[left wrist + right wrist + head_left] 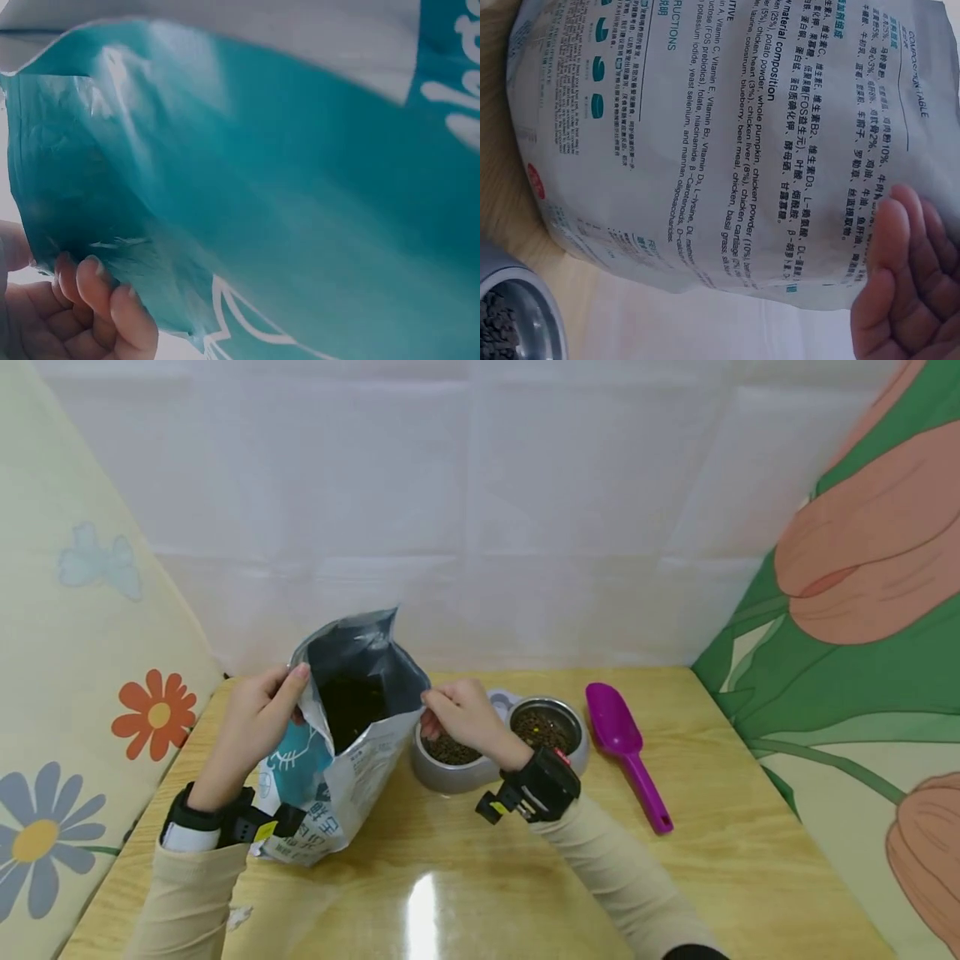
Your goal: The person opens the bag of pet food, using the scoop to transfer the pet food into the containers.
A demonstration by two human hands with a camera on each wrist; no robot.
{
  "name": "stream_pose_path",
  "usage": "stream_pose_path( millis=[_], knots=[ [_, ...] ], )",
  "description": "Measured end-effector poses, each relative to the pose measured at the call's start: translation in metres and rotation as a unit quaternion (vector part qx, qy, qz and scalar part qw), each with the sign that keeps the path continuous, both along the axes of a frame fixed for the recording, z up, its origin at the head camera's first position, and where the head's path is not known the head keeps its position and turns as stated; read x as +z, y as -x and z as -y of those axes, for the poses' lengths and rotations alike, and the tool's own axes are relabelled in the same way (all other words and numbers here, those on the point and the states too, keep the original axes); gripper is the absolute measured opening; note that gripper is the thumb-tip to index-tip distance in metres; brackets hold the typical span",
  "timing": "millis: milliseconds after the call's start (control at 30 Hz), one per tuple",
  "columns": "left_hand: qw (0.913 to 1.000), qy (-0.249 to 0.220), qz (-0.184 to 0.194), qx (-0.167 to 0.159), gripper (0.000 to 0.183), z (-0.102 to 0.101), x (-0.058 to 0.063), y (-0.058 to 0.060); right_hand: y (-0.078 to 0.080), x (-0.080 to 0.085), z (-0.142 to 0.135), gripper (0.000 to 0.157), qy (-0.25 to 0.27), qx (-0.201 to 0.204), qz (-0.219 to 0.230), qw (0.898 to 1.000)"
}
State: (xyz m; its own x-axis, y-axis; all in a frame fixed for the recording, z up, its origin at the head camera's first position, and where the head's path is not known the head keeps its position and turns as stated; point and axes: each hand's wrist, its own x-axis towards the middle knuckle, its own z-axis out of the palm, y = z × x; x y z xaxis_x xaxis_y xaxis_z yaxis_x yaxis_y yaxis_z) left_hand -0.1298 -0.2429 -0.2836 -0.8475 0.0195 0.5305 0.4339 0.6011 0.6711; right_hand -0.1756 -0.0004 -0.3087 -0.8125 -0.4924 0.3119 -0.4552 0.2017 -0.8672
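Observation:
A white and teal pet food bag point(360, 777) stands at the left of the table, its mouth spread wide, with dark kibble point(352, 706) inside. My left hand point(262, 710) pinches the left edge of the mouth between thumb and fingers. At the right edge of the mouth, my right hand point(468, 714) pinches the foil. In the left wrist view the curled fingers point(97, 289) lie against the teal side of the bag. Printed text covers the panel of the bag point(705, 150) beside my fingers in the right wrist view.
A grey double bowl point(450, 778) with brown kibble in both metal dishes stands right of the bag, partly behind my right hand. Farther right lies a purple scoop point(618, 727), handle toward the front. A white cloth wall point(465, 510) rises behind the wooden table point(510, 885).

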Motion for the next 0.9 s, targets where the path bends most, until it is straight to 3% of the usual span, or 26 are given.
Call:
stream_pose_path(
  millis=[333, 533, 733, 900],
  knots=[
    [0.9989, -0.044, 0.019, 0.005, 0.033, 0.001, 0.005, 0.001, 0.006, 0.019, 0.007, 0.035, 0.01, -0.002, 0.005, 1.0],
    [0.9976, -0.066, 0.017, 0.007, 0.037, 0.002, 0.008, 0.0, 0.01, 0.031, 0.011, 0.037, -0.015, 0.022, -0.034, 0.999],
    [0.997, -0.07, 0.026, -0.022, 0.04, 0.003, 0.009, -0.003, 0.014, 0.035, 0.019, 0.039, -0.023, 0.036, -0.064, 0.997],
    [0.9976, -0.045, 0.022, -0.047, 0.039, 0.004, 0.004, -0.012, 0.015, 0.031, 0.022, 0.037, -0.008, 0.04, -0.055, 0.998]
  ],
)
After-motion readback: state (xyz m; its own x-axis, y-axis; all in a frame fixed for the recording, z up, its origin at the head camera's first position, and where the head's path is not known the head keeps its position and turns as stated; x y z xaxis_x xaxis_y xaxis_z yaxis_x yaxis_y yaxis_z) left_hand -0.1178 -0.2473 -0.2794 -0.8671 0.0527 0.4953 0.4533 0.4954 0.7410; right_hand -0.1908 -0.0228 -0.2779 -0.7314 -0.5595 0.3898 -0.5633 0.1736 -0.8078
